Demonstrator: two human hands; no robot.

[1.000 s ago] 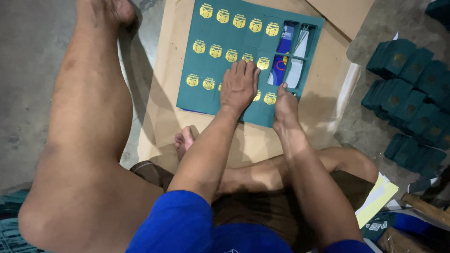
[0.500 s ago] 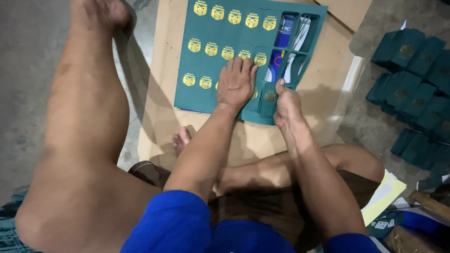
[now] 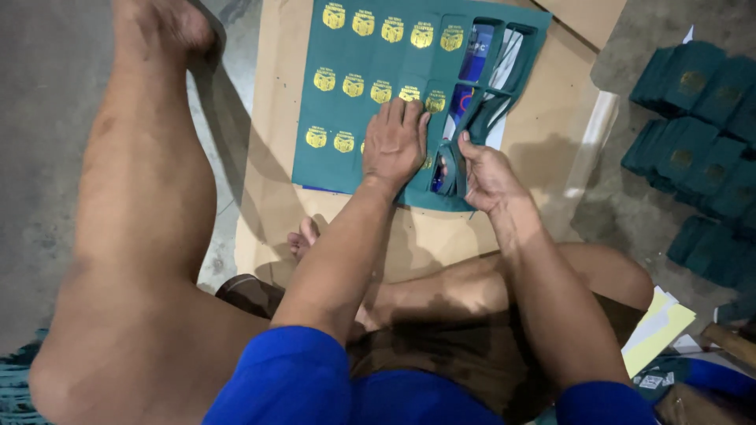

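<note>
A large dark green printed sheet (image 3: 358,110) with rows of gold emblems lies on a brown cardboard board (image 3: 272,197) on the floor. Its right side has rectangular cut-outs showing blue and white underneath. My left hand (image 3: 395,143) presses flat on the sheet near its lower edge, fingers spread. My right hand (image 3: 482,175) pinches a cut green piece (image 3: 461,169) at the sheet's lower right corner and lifts it from the sheet.
My bare left leg (image 3: 134,205) stretches along the left of the cardboard; my right leg is folded under my arms. Several stacks of green cut pieces (image 3: 693,118) lie on the floor at right. Yellow and white papers (image 3: 657,330) lie at lower right.
My right hand went from resting on the sheet's lower right edge to gripping a cut piece there and lifting it. My left hand has stayed pressed on the sheet.
</note>
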